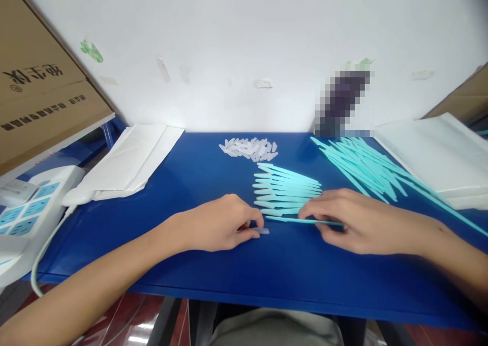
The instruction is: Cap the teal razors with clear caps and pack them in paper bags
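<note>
My left hand (226,224) pinches a small translucent plastic cap (264,230) between thumb and index finger, just above the blue table. Opposite it, my right hand (348,219) has its fingers closed on a thin mint-green stick (292,220), whose narrow tip points left toward the cap. The stick and the cap are apart. Directly behind the held stick lies a row of several similar sticks (285,185), side by side with their tips to the left. My right fingers cover the near right end of that row. Farther back sits a heap of translucent caps (249,148).
A loose pile of mint-green sticks (366,165) lies at the back right, beside a white plastic bag (438,152). White packaging (129,157) rests at left, near a power strip (34,213) with a cable. A cardboard box (49,81) stands far left. A white wall (229,56) bounds the blue table (183,269).
</note>
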### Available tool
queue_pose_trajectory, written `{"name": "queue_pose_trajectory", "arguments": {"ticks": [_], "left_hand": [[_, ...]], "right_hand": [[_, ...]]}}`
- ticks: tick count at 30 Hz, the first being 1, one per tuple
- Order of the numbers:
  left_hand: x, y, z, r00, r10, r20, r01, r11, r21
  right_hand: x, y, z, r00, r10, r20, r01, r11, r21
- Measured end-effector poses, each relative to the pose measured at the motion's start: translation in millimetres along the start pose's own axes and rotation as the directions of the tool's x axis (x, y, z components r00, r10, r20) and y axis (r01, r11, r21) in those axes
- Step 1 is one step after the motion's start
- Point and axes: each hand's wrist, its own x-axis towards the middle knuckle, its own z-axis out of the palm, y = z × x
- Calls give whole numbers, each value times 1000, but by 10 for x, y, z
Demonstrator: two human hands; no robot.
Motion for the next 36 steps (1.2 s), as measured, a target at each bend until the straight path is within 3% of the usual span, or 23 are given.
{"name": "queue_pose_trajectory", "arguments": {"ticks": [2,5,24,28,31,36], "left_hand": [[23,38,19,996,-84,12,85,990,-111],[55,59,52,990,-141,-26,136,981,-142],[73,37,19,991,-126,-54,124,991,-46],[77,26,40,993,-92,-73,90,995,-32],[122,26,136,990,5,-138,-3,1000,21],[193,22,321,955,167,-246,-111,968,225]], "right_hand": [[5,-26,-4,1000,5,12,-4,1000,-19],[-1,-49,-8,999,15,33,-14,999,-29],[-35,9,-42,999,-30,23,31,999,-43],[12,-25,18,999,-44,23,44,999,-30],[65,-75,113,997,-80,8,81,997,-21],[121,-98,219,986,-150,-74,134,973,-188]]}}
